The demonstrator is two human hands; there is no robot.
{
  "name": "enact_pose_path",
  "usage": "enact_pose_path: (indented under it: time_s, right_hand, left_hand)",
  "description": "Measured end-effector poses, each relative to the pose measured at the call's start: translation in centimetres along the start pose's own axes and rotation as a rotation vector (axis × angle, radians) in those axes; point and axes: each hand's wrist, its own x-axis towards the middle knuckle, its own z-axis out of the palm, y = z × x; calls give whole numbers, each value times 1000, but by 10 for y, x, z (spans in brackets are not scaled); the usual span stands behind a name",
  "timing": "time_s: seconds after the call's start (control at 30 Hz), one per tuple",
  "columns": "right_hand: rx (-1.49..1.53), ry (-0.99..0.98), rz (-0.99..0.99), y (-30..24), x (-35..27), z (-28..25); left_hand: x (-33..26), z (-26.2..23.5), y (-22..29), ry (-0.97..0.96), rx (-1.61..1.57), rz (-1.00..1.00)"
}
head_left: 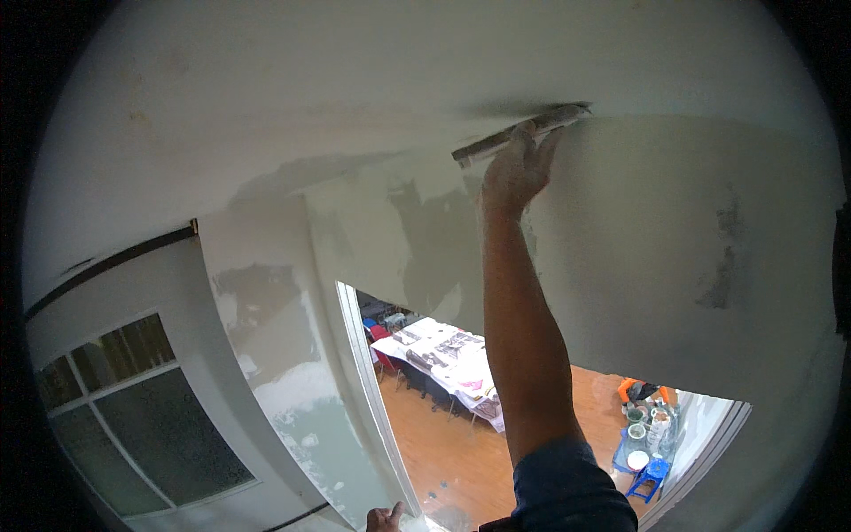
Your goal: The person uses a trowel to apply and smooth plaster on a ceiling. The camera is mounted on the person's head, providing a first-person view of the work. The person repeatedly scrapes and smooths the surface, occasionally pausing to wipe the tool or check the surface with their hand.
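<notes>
My right hand (516, 173) is raised high and closed on a long, flat hand tool (496, 142), which looks like a sanding block or a trowel. The tool lies tilted along the corner where the pale ceiling (372, 71) meets the wall (638, 239), and my hand hides its middle. Grey patches of filler (439, 226) mark the wall left of my forearm. Low at the bottom edge is my left hand (385, 518), dusty, with curled fingers; the rest is cut off, and anything it grips is hidden.
Below the wall, an opening with a white frame (377, 381) shows an orange-brown floor (425, 457). Beyond stand a covered table (443, 350), a blue stool (650, 474) and several buckets (636, 433) beside a person in orange (640, 390). At left is a white glazed door (186, 310).
</notes>
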Motion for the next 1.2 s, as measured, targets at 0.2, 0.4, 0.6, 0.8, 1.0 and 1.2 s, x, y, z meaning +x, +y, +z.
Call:
enact_pose_path:
  time_s: [0.2,0.4,0.6,0.8,1.0,1.2]
  right_hand:
    - [13,-9,123,-37,52,-22]
    - [395,47,-54,-45,25,-8]
    - [242,87,-36,10,35,-19]
    - [428,-6,144,-56,75,-40]
    - [414,20,-120,-18,52,-35]
    - [126,38,27,-33,73,-49]
  left_hand:
    - [-9,0,8,142,49,27]
    - [19,27,-48,869,734,590]
    - [-39,-19,41,116,60,67]
    - [-42,-22,35,433,-44,116]
    - [-69,-53,84,241,-263,70]
    - [-74,-65,111,109,-128,-54]
